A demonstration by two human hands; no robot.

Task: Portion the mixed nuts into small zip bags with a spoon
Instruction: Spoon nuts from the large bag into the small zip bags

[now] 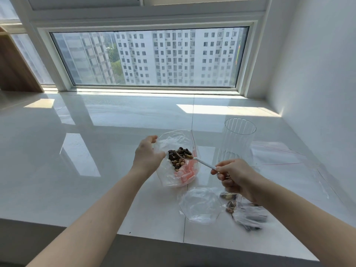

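spoon point(198, 160) slanting, bowl far-left (nuts aboard)

No text, label, brand, number or sign can be read anywhere in this view.
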